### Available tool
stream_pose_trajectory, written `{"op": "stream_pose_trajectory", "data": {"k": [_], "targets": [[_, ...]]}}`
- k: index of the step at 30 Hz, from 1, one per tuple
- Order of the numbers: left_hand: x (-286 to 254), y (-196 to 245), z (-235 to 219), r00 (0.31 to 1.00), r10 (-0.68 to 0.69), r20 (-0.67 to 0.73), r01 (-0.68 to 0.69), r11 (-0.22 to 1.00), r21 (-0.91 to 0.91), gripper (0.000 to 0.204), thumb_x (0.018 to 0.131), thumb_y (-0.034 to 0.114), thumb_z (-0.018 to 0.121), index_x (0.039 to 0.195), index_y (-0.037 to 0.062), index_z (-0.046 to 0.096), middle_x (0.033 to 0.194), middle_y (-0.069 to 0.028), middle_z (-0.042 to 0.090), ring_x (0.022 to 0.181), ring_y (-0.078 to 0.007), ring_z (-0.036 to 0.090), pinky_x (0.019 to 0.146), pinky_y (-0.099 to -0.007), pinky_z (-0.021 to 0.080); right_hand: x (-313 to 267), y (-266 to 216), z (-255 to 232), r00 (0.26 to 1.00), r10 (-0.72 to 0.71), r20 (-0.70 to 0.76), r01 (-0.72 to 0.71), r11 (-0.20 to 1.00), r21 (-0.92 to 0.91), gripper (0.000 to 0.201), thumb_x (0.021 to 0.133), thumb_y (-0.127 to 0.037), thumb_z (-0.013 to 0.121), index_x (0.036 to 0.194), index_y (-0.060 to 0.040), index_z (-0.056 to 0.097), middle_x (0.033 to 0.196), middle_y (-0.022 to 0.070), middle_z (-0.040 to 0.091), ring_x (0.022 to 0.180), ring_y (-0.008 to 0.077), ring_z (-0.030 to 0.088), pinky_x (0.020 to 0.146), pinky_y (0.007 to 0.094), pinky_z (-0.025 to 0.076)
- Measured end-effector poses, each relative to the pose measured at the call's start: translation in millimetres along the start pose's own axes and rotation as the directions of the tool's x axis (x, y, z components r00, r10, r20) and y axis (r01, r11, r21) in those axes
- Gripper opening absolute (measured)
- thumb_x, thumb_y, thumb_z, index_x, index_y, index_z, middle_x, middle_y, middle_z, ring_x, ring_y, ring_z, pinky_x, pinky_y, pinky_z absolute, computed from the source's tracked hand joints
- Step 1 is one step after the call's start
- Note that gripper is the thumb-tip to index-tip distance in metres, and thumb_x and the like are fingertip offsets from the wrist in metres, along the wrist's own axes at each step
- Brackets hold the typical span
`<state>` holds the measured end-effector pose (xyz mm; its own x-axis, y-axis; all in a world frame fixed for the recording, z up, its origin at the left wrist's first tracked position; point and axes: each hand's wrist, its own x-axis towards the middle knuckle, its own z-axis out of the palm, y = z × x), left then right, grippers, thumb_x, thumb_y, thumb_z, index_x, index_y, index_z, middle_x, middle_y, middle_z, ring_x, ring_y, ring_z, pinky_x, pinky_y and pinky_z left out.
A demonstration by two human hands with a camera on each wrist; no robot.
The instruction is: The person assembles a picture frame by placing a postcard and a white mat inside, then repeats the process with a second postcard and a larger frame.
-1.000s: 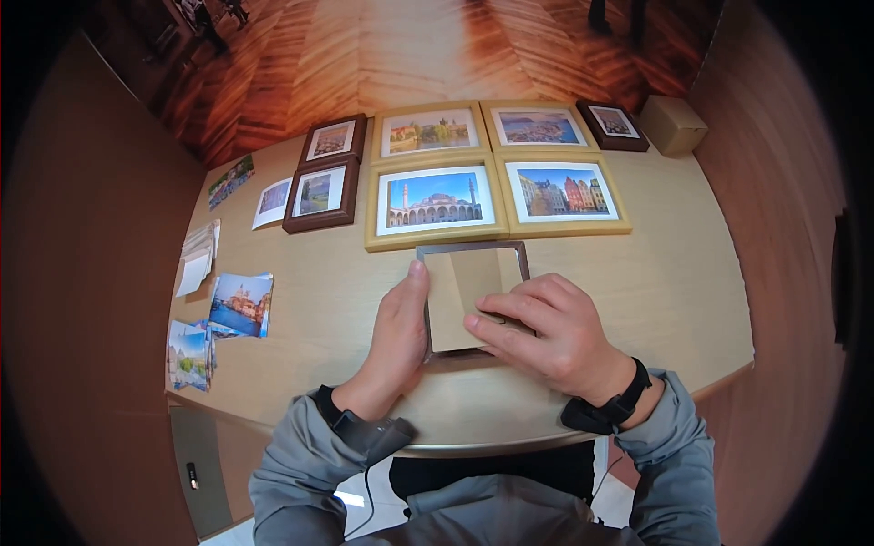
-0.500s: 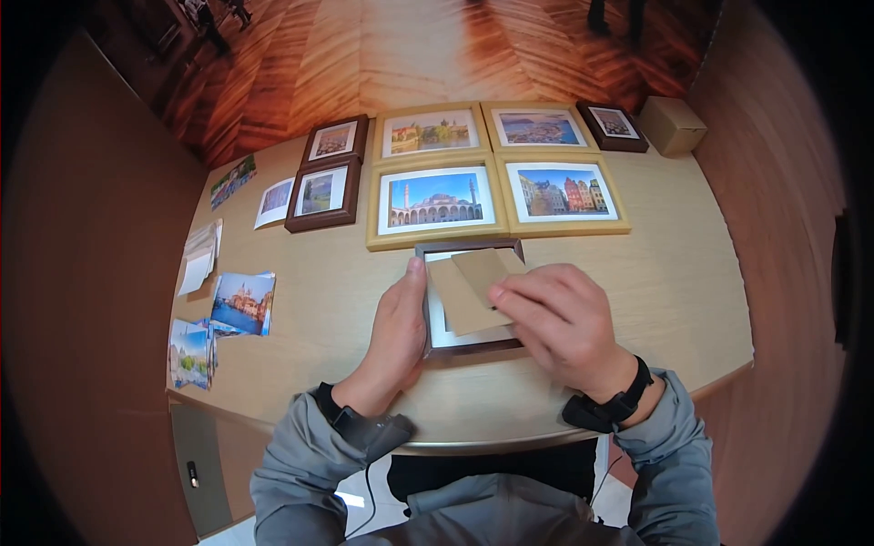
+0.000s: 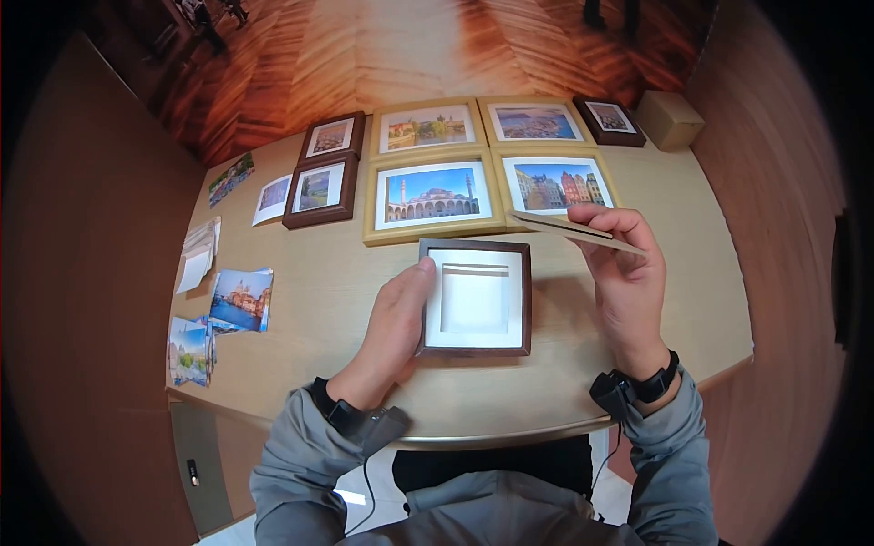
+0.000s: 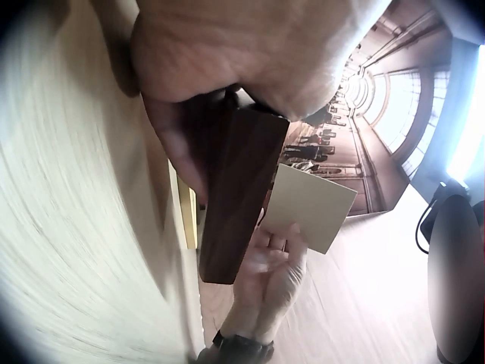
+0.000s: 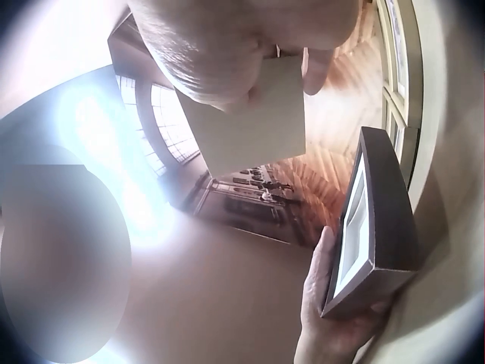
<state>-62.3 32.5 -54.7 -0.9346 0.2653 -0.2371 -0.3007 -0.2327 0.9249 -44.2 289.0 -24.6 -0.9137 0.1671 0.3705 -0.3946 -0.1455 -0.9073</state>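
Note:
My left hand grips the left side of a small dark brown frame, whose white inner mat surrounds a pale recess. In the left wrist view the dark frame is seen edge-on in the fingers. Right of the frame and raised, my right hand pinches a thin tan backing board, seen nearly edge-on from the head. The board shows its flat face in the right wrist view. Board and frame are apart.
Four light wood frames with pictures stand beyond the hands, with dark frames on both sides. A tan box sits at the back right. Loose photos and a stack of pale cards lie along the left.
The right hand has lifted the tan board off the dark frame and moved it up and to the right. The frame's white mat and recess now show. The left hand keeps its grip.

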Motion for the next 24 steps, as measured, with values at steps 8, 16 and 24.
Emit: {"op": "stream_pose_trajectory", "data": {"k": [8,16,24], "targets": [[-5,8,2,0.999,-0.049,0.010,0.049,0.995,-0.086,0.049,0.115,0.036,0.045,0.125,-0.0077,0.065,0.113,-0.0146,0.073,0.097,-0.0164,0.071,0.090,-0.0308,0.057,1,4,7,0.984,-0.113,0.140,0.122,0.991,-0.056,0.034,0.080,0.012,0.079,0.106,-0.0074,0.068,0.133,0.0113,0.067,0.125,0.0202,0.062,0.111,0.0336,0.046],[-3,4,-4,0.992,-0.083,0.098,0.080,0.996,0.031,0.053,0.114,0.043,0.046,0.128,-0.0049,0.064,0.113,-0.0139,0.075,0.096,-0.0173,0.075,0.086,-0.0305,0.061,0,0,-12,0.937,0.280,0.208,-0.299,0.952,0.069,0.016,0.094,0.004,0.071,0.106,-0.0066,0.069,0.121,0.0035,0.068,0.112,0.0129,0.067,0.100,0.0281,0.052],[-4,2,-1,0.986,-0.126,0.106,0.119,0.991,0.067,0.056,0.114,0.045,0.044,0.129,-0.0043,0.065,0.110,-0.0126,0.075,0.090,-0.0160,0.075,0.082,-0.0297,0.060,5,-28,-10,0.783,0.403,0.474,-0.590,0.724,0.358,0.033,0.097,0.001,0.060,0.130,-0.0022,0.060,0.117,0.0056,0.067,0.111,0.0121,0.066,0.097,0.0268,0.052]]}}
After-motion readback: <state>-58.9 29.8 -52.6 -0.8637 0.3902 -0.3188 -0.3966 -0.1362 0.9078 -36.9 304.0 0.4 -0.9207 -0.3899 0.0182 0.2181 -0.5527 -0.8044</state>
